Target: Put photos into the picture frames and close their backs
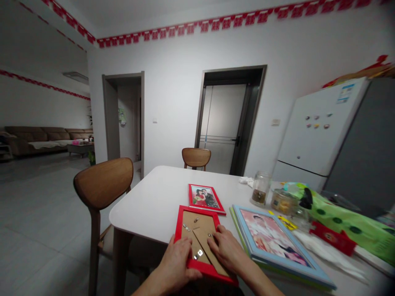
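A red picture frame [212,270] lies face down at the near edge of the table, its brown backing board [203,227] upward. Small metal clips and a hanger are fixed to the board, and a diagonal stand piece crosses it. My left hand [176,260] grips the frame's left side, thumb at the near edge. With bent fingers, my right hand [227,248] holds the right side, fingertips on the board close to a small metal clip [210,235]. Just beyond lies a second red frame [221,206] with a photo of a couple, face up.
Larger stacked frames [257,251], a light blue one on top, lie to the right. Behind them are a glass jar [260,191], a food container [282,201], a green bag [348,224] and a red packet [333,237]. Wooden chairs [103,185] stand at the left and far sides of the table [148,201].
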The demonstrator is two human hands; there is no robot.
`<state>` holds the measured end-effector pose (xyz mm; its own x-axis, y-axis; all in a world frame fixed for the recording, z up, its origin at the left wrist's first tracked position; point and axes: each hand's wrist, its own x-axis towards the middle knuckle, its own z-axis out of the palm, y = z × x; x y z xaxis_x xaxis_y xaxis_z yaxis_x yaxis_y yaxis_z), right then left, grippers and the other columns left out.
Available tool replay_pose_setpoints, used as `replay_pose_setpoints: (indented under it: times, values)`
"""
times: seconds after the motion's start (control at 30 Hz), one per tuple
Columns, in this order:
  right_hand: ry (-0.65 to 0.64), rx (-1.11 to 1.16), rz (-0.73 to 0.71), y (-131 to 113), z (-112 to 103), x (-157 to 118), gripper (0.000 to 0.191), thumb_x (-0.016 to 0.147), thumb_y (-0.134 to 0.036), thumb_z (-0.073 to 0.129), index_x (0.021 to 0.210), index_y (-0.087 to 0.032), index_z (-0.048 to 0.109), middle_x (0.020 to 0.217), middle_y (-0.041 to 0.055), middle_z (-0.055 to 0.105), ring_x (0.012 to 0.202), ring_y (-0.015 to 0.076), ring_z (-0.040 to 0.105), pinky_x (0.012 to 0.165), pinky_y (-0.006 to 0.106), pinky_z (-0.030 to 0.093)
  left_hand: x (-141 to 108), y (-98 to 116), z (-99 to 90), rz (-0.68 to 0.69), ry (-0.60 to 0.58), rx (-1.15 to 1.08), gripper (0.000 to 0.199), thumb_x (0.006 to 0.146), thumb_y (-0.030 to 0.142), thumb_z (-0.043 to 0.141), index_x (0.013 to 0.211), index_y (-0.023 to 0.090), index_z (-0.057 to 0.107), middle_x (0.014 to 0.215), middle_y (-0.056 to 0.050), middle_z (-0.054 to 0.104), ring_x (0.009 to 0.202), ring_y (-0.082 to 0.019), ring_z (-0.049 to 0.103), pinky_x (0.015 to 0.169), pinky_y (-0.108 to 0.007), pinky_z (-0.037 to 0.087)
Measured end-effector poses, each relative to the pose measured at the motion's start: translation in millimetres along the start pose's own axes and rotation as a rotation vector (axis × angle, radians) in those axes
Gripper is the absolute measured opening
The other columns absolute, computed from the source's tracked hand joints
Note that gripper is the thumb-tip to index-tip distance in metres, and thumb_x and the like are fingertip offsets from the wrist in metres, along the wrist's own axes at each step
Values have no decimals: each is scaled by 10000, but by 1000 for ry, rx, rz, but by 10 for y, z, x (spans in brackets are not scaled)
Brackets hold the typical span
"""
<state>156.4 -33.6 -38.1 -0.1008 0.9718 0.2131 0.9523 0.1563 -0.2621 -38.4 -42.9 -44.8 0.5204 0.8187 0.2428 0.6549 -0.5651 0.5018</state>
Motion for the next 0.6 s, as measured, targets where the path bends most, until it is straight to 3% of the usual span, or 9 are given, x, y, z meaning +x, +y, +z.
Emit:
replay_pose_setpoints:
  times: [0.17,0.27,0.4,0.5,0.6]
  values:
    - [55,25,22,28,17,-13,369,797,-369,315,729,-152,606,903,116,538,803,183,515,747,279,363,-7,-22,4,-12,7,-32,660,516,417,726,1081,159,503,1019,-56,565,954,-240,467,897,-327,322]
    - [92,7,18,30,41,-39,337,792,-356,340,820,-159,612,973,125,536,886,211,498,797,315,352,4,-34,8,3,4,-32,691,502,420,734,1090,146,495,1012,-64,567,946,-234,472,901,-322,313]
    - [93,37,-146,-111,55,-168,300,780,-327,393,993,-217,573,1116,96,488,1028,229,422,875,357,307,23,-44,16,1,-8,-30,646,499,422,735,1038,137,520,974,-63,576,909,-229,488,889,-323,317]
    - [3,96,-302,-291,21,-290,245,792,-311,387,906,-261,597,1045,47,512,974,195,439,852,342,322,30,-44,21,12,-4,-30,578,532,403,713,1015,147,523,987,-58,568,905,-217,490,879,-309,323]
    - [-24,124,-347,-400,-33,-360,224,795,-300,390,842,-259,605,983,34,520,944,182,434,835,332,330,32,-37,22,30,9,-9,490,555,382,690,963,159,535,964,-44,569,881,-206,497,853,-295,340]
